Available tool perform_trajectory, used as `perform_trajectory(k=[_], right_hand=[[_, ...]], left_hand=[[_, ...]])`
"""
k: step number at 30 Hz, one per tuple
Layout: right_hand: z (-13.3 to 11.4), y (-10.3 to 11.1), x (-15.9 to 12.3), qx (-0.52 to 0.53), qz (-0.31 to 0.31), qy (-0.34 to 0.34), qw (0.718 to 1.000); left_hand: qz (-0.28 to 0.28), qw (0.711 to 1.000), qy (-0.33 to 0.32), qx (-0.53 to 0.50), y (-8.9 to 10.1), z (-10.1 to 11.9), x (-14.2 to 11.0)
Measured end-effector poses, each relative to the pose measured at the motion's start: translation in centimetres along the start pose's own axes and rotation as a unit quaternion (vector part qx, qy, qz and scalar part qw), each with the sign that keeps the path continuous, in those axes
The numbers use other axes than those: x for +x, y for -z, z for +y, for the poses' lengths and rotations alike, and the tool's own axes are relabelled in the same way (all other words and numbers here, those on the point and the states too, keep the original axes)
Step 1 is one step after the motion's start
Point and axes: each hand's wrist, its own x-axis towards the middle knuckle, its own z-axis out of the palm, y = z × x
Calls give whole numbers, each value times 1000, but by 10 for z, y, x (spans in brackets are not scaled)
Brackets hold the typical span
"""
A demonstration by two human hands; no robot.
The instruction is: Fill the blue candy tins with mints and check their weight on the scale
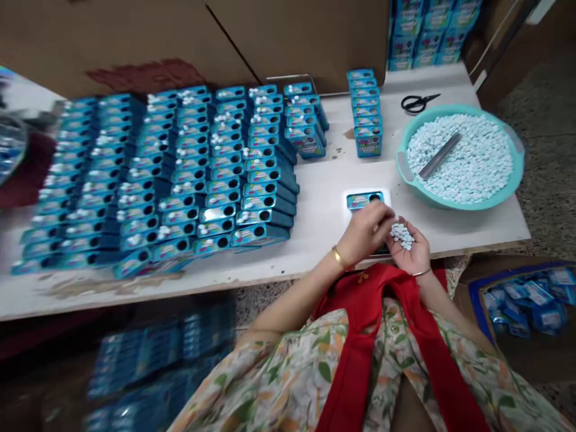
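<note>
My right hand (pixel 414 251) is cupped palm up, holding a small heap of pale blue-white tablets (pixel 402 236). My left hand (pixel 366 233), with a gold bangle at the wrist, is closed in a pinch beside that heap; what its fingertips hold, if anything, is too small to make out. Just beyond the left hand, a blue box (pixel 360 201) with a dark round opening in its top stands on a small white platform (pixel 387 197) that looks like a weighing scale. My left hand partly covers the platform.
Rows of blue boxes (pixel 216 174) fill the table's left, several with tablets on top. One short row (pixel 366 114) stands behind. At right is a turquoise basin (pixel 519 168) of tablets with a metal scoop (pixel 440 157), near black scissors (pixel 418 103). Blue packets (pixel 535 303) lie in a carton below.
</note>
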Motion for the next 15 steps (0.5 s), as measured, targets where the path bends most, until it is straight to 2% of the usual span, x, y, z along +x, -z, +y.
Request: perform_trajectory(k=[3, 7, 10, 13, 15], right_hand=[[1, 0, -2, 23, -27, -2, 999], [0, 2, -7, 21, -33, 7, 999], [-2, 3, -9, 20, -31, 3, 999], [-3, 3, -11, 2, -29, -3, 1000], [-5, 5, -13, -12, -17, -1, 1000]], left_hand=[[53, 996, 19, 68, 18, -11, 13], [19, 991, 33, 125, 32, -22, 21], [20, 992, 35, 122, 40, -18, 18], [20, 994, 33, 103, 37, -6, 9], [-25, 996, 12, 82, 23, 4, -3]])
